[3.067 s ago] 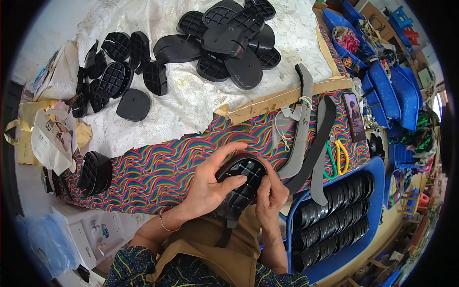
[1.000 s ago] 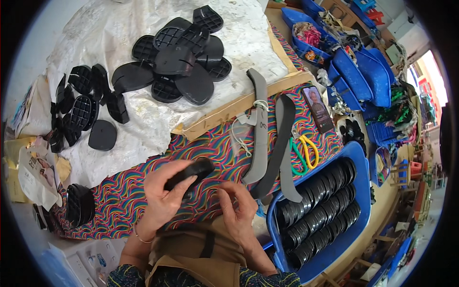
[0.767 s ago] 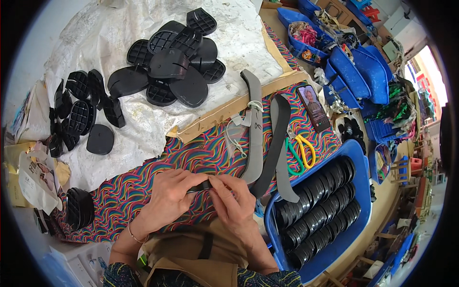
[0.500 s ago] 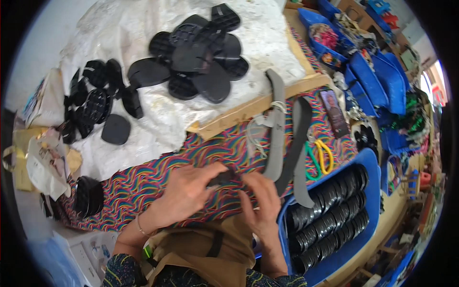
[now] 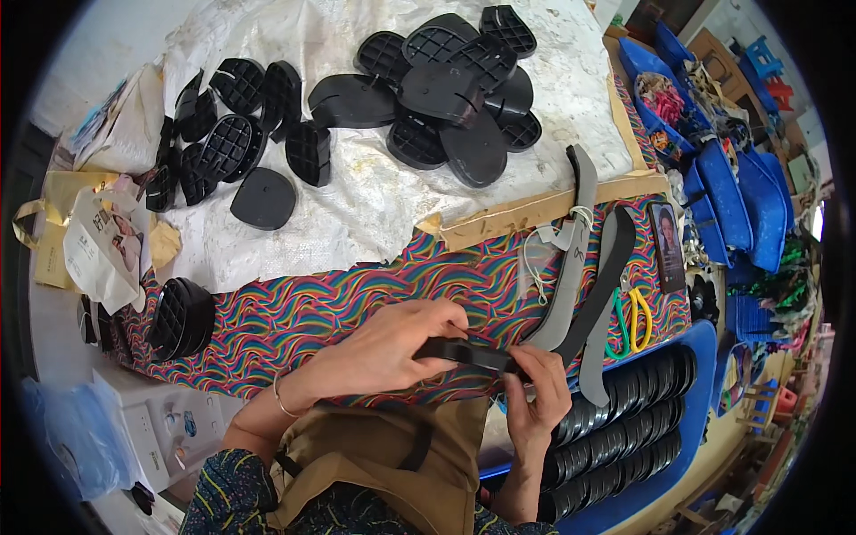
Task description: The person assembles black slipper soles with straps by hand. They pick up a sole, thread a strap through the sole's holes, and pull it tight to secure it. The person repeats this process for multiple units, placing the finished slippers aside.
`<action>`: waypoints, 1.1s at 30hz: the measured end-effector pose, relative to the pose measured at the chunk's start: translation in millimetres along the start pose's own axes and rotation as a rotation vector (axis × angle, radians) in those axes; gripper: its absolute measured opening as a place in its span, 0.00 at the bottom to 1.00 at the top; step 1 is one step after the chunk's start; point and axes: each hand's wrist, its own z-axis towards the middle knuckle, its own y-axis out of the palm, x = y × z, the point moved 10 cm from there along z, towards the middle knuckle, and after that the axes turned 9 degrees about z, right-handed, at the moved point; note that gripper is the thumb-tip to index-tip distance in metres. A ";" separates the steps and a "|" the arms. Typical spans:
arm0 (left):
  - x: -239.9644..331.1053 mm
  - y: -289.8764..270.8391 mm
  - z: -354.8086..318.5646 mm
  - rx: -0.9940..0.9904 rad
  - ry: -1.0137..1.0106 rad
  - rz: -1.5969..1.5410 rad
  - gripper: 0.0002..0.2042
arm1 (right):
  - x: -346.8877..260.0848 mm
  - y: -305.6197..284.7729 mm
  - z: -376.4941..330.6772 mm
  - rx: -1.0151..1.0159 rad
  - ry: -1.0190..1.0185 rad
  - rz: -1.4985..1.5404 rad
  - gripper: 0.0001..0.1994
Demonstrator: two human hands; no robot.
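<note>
A black heel piece [image 5: 470, 354] is gripped between both hands
It is pinched by the left hand [image 5: 392, 348] and right hand [image 5: 538, 392], with grey strips [image 5: 571, 259] lying just beyond

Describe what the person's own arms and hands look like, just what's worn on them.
Both hands are bare, with no gloves. The left hand has a thin bangle at the wrist, and its forearm is uncovered up to a dark sleeve with a small green and yellow pattern near the elbow. The right hand shows no ring or band that I can make out, and its forearm is bare too.
</note>
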 end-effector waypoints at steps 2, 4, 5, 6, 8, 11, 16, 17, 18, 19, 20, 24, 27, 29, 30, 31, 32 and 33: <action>3.9 3.5 -4.3 0.042 0.032 0.092 0.24 | 4.5 2.9 -1.2 -0.036 0.052 0.034 0.19; 6.2 8.7 -6.4 0.072 0.061 0.135 0.29 | -10.0 5.2 9.6 -0.033 0.012 -0.015 0.22; 5.3 10.8 -7.2 0.086 0.068 0.136 0.31 | -16.9 6.7 16.0 -0.032 -0.009 -0.039 0.23; 5.2 11.1 -8.1 0.097 0.073 0.141 0.33 | -22.9 12.9 21.0 -0.083 -0.033 -0.052 0.24; 9.9 9.3 -9.1 0.111 0.094 0.157 0.35 | -31.7 25.3 27.3 -0.185 -0.081 -0.077 0.27; 11.7 5.9 -10.9 0.149 0.086 0.131 0.34 | -34.0 42.8 24.1 -0.283 -0.204 -0.045 0.27; -2.7 9.9 -8.6 0.119 -0.032 -0.050 0.33 | -22.4 40.7 24.2 -0.252 -0.122 0.102 0.23; -0.6 8.8 -8.2 0.142 -0.012 -0.055 0.32 | -20.4 39.5 24.3 -0.246 -0.094 0.129 0.23; -0.4 7.4 -8.9 0.168 0.001 -0.057 0.30 | -18.0 40.5 24.5 -0.243 -0.067 0.164 0.24; -0.9 7.7 -8.7 0.171 0.010 -0.067 0.31 | -16.9 41.9 27.2 -0.249 -0.018 0.154 0.24; -1.5 7.8 -8.2 0.175 0.018 -0.078 0.32 | -19.7 42.3 31.9 -0.255 0.031 0.144 0.24; -7.9 6.7 -7.5 0.176 0.001 -0.063 0.34 | -18.6 54.5 25.3 -0.394 -0.050 0.108 0.25; -13.0 7.7 -9.3 0.164 -0.057 -0.094 0.36 | -20.6 55.7 28.0 -0.415 -0.073 0.098 0.24; -17.1 8.8 -9.8 0.165 -0.109 -0.178 0.36 | -19.0 54.8 29.5 -0.415 -0.060 0.111 0.22; -19.4 9.6 -10.5 0.165 -0.134 -0.220 0.37 | -18.6 54.7 30.0 -0.415 -0.053 0.118 0.22; -18.0 8.9 -11.2 0.177 -0.111 -0.231 0.38 | -16.0 52.7 30.9 -0.379 -0.037 0.137 0.21; -17.1 10.0 -10.1 0.185 -0.085 -0.245 0.39 | -11.2 49.9 30.5 -0.340 -0.018 0.151 0.21; -16.1 9.0 -10.0 0.198 -0.062 -0.258 0.41 | -8.2 47.5 30.9 -0.305 -0.003 0.170 0.20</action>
